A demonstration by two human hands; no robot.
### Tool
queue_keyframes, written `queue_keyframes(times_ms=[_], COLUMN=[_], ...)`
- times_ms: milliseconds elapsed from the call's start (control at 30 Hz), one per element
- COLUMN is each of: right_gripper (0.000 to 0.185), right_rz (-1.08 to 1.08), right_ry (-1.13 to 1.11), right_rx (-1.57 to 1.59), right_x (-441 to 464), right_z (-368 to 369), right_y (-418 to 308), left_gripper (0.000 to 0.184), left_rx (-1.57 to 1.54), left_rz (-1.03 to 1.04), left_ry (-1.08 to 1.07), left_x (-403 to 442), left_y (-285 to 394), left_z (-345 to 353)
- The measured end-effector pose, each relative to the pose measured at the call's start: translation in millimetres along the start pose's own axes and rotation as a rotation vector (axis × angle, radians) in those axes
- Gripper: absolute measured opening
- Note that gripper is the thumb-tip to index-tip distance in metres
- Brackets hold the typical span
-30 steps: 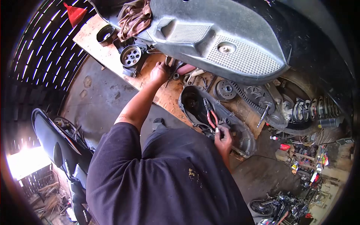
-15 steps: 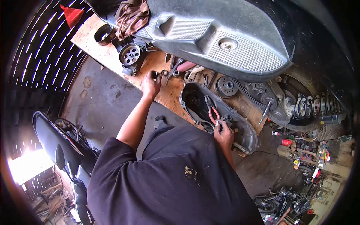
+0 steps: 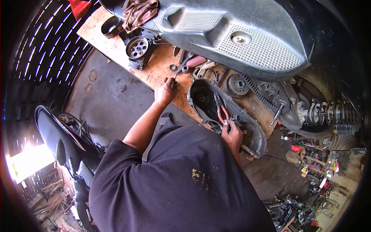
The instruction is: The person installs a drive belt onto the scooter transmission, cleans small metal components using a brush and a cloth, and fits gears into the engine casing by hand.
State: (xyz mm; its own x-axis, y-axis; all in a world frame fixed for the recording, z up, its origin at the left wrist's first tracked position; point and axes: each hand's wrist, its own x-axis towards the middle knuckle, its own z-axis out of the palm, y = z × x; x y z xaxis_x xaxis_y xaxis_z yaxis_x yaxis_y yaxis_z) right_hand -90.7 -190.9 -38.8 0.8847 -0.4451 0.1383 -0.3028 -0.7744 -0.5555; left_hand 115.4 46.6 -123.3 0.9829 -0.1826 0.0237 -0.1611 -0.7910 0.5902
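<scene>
My left hand [image 3: 164, 92] is closed on a small round metal part [image 3: 174, 83] over the front edge of the wooden bench [image 3: 156, 69]. A metal ring [image 3: 172, 67] and a socket-like piece [image 3: 185, 69] lie just beyond it. Pliers with red handles [image 3: 222, 112] rest in the open engine casing [image 3: 259, 140]. My right hand [image 3: 232, 135] is at the casing's near side, fingers pinched together beside the handle ends. What the fingertips hold is too small to make out.
A scooter's grey floorboard [image 3: 247, 44] overhangs the bench. Beyond the casing are a round pulley [image 3: 237, 85], a toothed belt [image 3: 259, 95] and a spring [image 3: 328, 115]. A wheel-like part [image 3: 137, 48] and a brown rag [image 3: 140, 14] are at the left. Another motorcycle [image 3: 63, 135] stands left.
My left hand drew back from the tools with the small round part, then shifted slightly right along the bench edge. My right hand stays beside the pliers. The view has shifted a little.
</scene>
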Motion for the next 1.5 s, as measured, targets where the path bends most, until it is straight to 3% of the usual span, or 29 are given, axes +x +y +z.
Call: queue_keyframes(times_ms=[467,533,633,767,833,900,967,1100,1300,1500], right_gripper=[0.014,0.014,0.014,0.014,0.015,0.015,0.015,0.015,0.016,0.016], right_rz=[-0.016,0.001,0.012,0.024,0.023,0.023,0.041,0.016,0.031,0.019], right_ry=[0.014,0.002,-0.006,0.0,0.01,0.017,-0.013,0.012,0.032,0.047], right_rx=[-0.007,-0.008,-0.016,-0.032,-0.036,-0.038,-0.053,-0.05,-0.044,-0.047], right_x=[0,0,0,-1,-1,0,0,-1,-1,-3], right_z=[1,-1,-1,-2,0,0,-1,2,3,6], right_y=[1,-3,-4,-7,-6,-6,-8,-4,-4,1], left_gripper=[0.025,0.029,0.036,0.04,0.039,0.035,0.032,0.032,0.041,0.028], left_rx=[-0.183,-0.436,-0.652,-0.465,-0.27,-0.143,0.087,0.114,0.286,0.41], left_rz=[-0.069,-0.36,-0.253,-0.334,-0.313,-0.23,0.03,-0.009,0.081,0.113], left_ry=[0.068,-0.077,0.164,0.259,0.163,0.134,0.217,0.112,0.171,-0.021], left_x=[-5,-3,2,5,7,13,20,27,55,83], left_y=[4,23,1,-3,-5,-21,-38,-31,-14,-6], left_z=[4,-14,6,-8,-18,-14,-5,-13,-11,-4])
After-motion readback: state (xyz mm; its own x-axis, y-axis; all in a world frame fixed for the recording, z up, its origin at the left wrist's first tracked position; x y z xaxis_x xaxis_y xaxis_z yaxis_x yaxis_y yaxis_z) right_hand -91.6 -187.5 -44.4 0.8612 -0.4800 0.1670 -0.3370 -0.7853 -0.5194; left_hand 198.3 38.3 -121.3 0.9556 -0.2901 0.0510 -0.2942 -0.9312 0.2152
